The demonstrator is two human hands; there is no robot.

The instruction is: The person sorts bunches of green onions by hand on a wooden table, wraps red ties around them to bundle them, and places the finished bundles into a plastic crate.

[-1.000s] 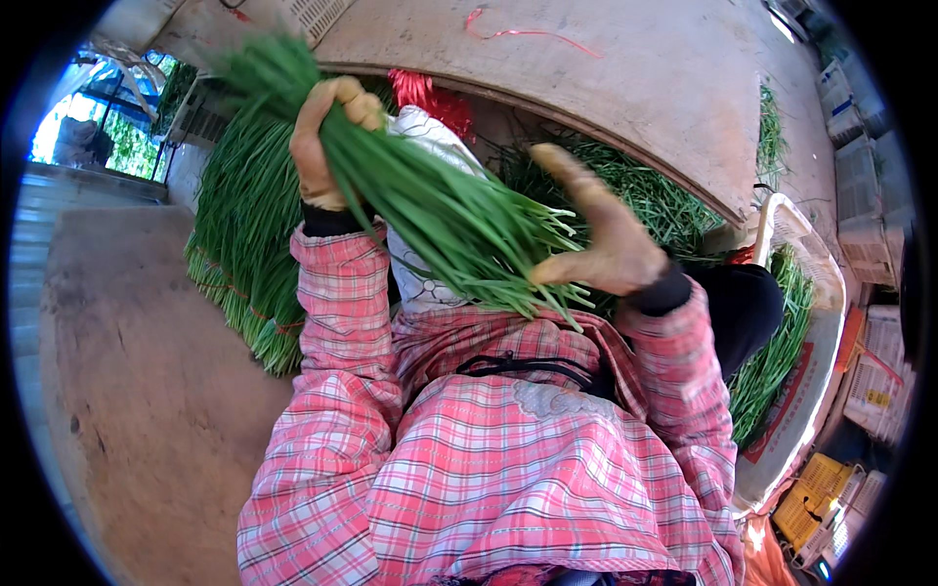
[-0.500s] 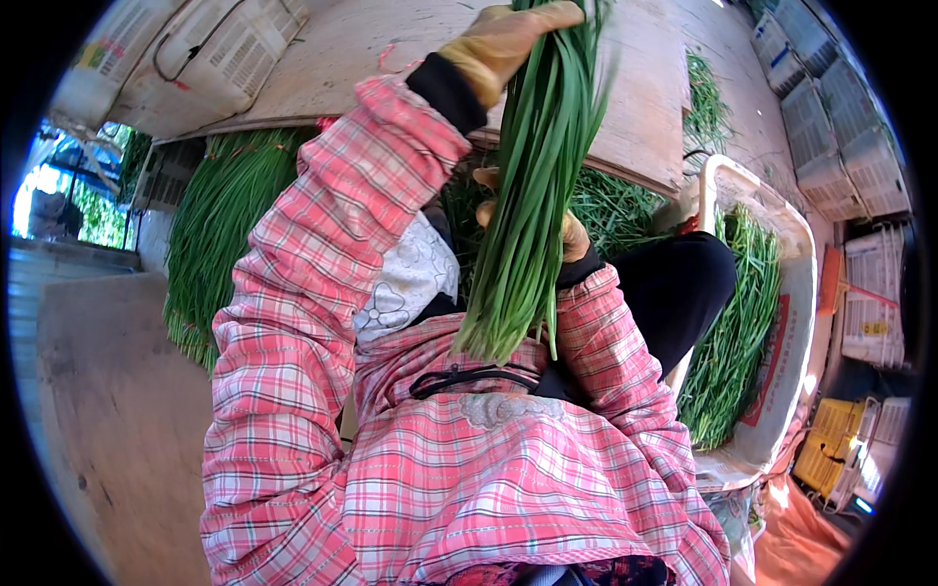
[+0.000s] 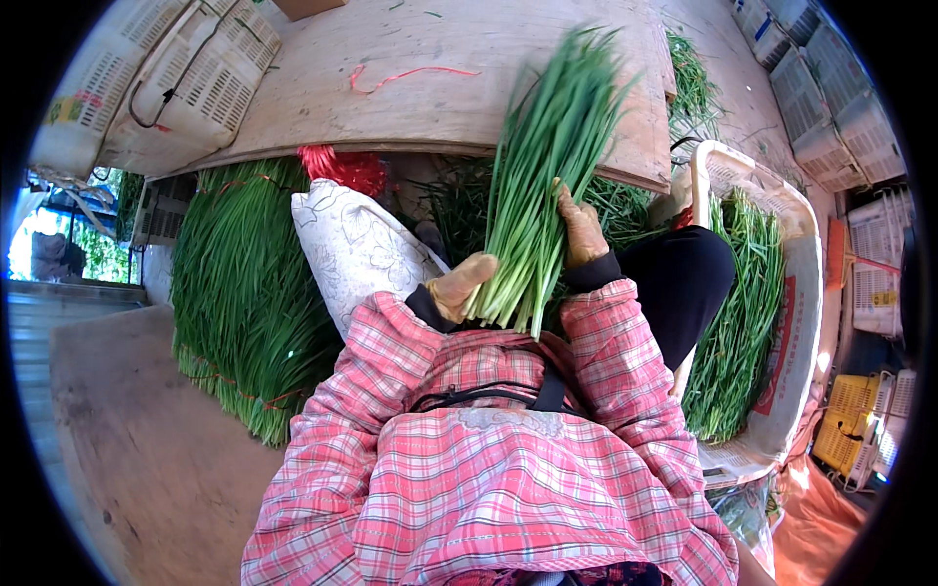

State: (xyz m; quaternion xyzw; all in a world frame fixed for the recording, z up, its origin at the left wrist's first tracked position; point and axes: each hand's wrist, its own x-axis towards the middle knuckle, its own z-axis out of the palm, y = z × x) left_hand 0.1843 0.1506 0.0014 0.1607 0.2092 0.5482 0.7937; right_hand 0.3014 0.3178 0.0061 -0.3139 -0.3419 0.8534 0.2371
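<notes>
Above my lap is a loose bunch of garlic chives [image 3: 537, 176], green leaf tips pointing away from me and pale stem ends toward me. My left hand [image 3: 462, 286], in a tan glove, grips the bunch low on its left side, by the stem ends. On the right side, my gloved right hand [image 3: 583, 227] presses around the stems, thumb up along them. Most fingers of both hands are hidden behind the chives. Blur softens the leaf tips, which reach over the edge of the wooden board [image 3: 430, 107].
A big tied stack of chives [image 3: 244, 293] stands at left beside a white patterned cloth [image 3: 357, 244] and red ties [image 3: 342, 169]. One red strand [image 3: 415, 74] lies on the board. At right, a white crate [image 3: 803, 283] holds more chives [image 3: 738, 322]. Loose greens lie under the board.
My left hand has come down from the leaf tips at the far end to the stem ends near my lap. The leaves have fanned out, and my right hand still holds the bunch.
</notes>
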